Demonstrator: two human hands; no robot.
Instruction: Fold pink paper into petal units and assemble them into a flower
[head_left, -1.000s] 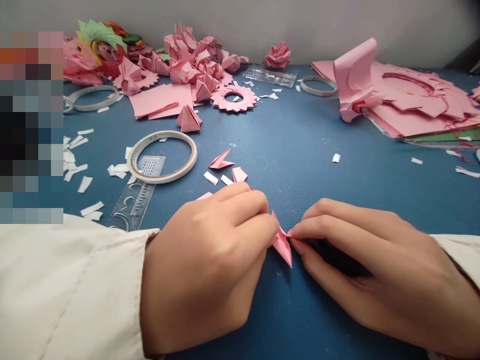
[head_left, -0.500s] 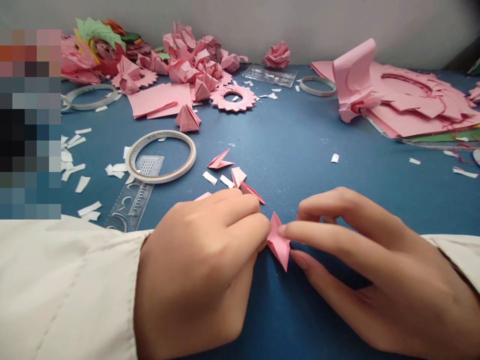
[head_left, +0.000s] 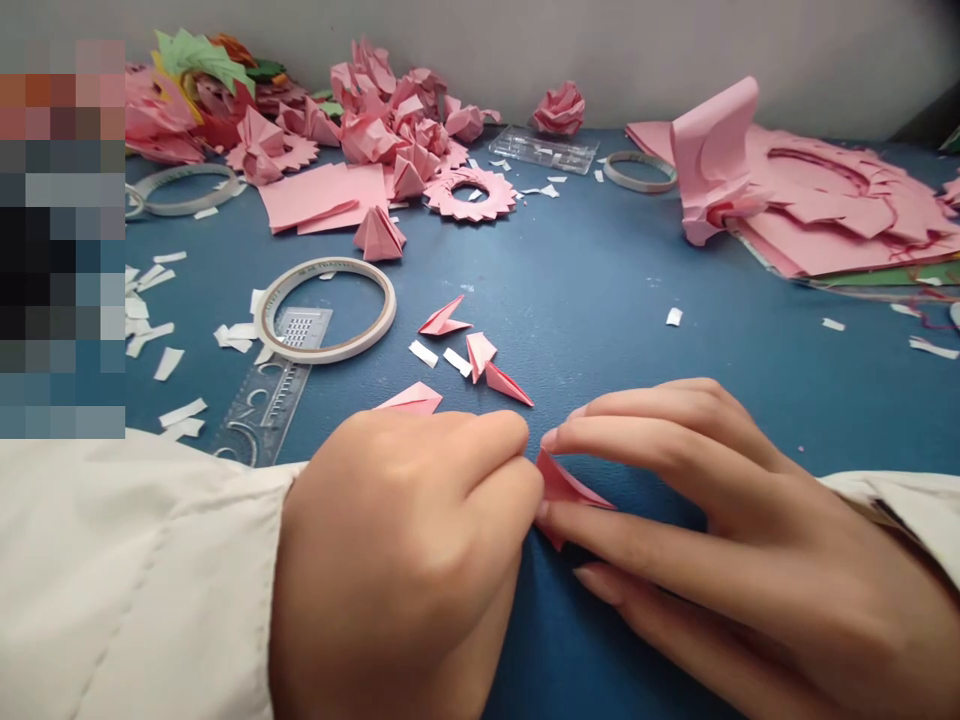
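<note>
A small piece of folded pink paper [head_left: 570, 482] is held low over the blue table, in the gap between my two hands. My left hand [head_left: 409, 540] is closed, its curled fingers pinching the paper's left end and hiding that part. From the right, my right hand [head_left: 712, 520] grips the same piece: fingertips press on its upper and lower edges while the thumb sits apart below. Just beyond my left knuckles lie several other folded pink pieces [head_left: 507, 382], one of them a pointed V shape [head_left: 445, 318].
A roll of white tape [head_left: 387, 318] rests partly on a clear ruler [head_left: 271, 415], with white paper scraps [head_left: 169, 363] around them. Pink paper flowers [head_left: 405, 120] and a pleated ring [head_left: 471, 196] sit farther back. Large pink paper pieces [head_left: 817, 240] are at the right.
The folded pink paper has turned, so its point now aims right instead of down. My right fingers have moved left, onto the paper near my left fingertips.
</note>
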